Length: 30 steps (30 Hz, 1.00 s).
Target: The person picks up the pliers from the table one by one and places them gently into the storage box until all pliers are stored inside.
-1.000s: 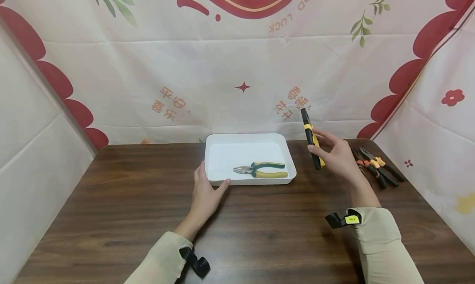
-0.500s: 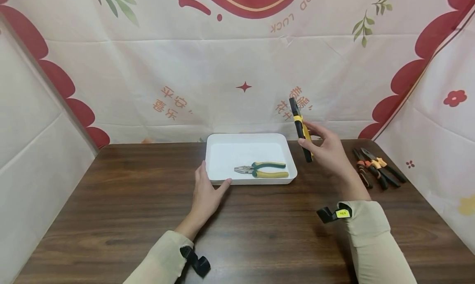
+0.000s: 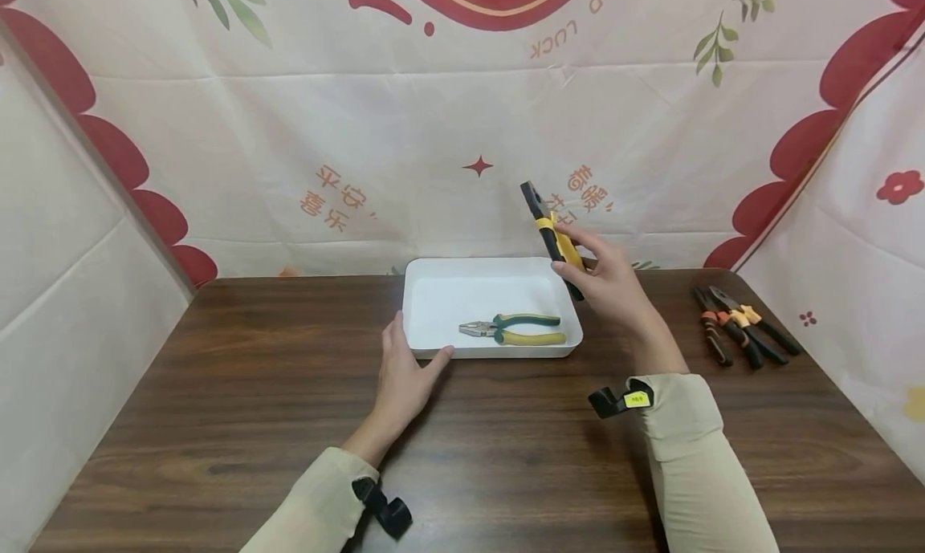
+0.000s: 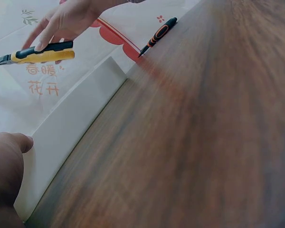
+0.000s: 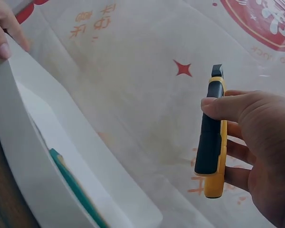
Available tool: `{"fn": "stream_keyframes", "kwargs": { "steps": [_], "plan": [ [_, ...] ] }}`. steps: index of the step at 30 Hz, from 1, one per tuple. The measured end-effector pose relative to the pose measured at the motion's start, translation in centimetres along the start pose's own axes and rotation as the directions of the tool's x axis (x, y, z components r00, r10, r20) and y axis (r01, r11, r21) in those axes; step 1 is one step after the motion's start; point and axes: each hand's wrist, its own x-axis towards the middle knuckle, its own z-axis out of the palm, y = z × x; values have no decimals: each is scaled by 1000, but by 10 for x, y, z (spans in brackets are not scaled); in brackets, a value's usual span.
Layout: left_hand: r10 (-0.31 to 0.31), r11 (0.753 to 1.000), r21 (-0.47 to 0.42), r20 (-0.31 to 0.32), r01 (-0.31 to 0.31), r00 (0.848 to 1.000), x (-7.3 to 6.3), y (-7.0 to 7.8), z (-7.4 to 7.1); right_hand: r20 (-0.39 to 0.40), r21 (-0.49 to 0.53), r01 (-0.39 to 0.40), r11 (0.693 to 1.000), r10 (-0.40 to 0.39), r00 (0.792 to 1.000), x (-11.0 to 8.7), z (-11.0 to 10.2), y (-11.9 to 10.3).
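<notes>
Pliers with black and yellow handles (image 3: 551, 236) are up in the air in your right hand (image 3: 607, 276). Your thumb is on one side and your fingers curl on the other, holding them by the handles. They tilt, and in the head view the nose points up and left. They are near the right end of the white tray (image 3: 455, 296), apart from it. Your left hand (image 3: 403, 380) has its thumb and fingers spread wide, touching the tray at its front left corner. Inside the tray, green and yellow pliers (image 3: 516, 339) lie near the front, nose to the left. The tray sits on the brown table (image 3: 217, 424). Off to your right, red and black pliers (image 3: 714, 336) and orange and black pliers (image 3: 775, 335) lie close together.
</notes>
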Motion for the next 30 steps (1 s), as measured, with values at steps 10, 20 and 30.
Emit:
{"fn": "stream_keyframes", "kwargs": {
  "steps": [10,20,30],
  "plan": [
    [4,1000,-10,3,-4,1000,-1,2,1,19,-142,103,984,-102,995,1,18,15],
    [12,1000,-7,4,-12,1000,-1,1,-1,19,-243,225,944,-227,974,4,35,25],
    [-2,1000,-2,2,2,1000,0,1,0,128,-353,208,912,-173,977,6,45,33]
  ]
}}
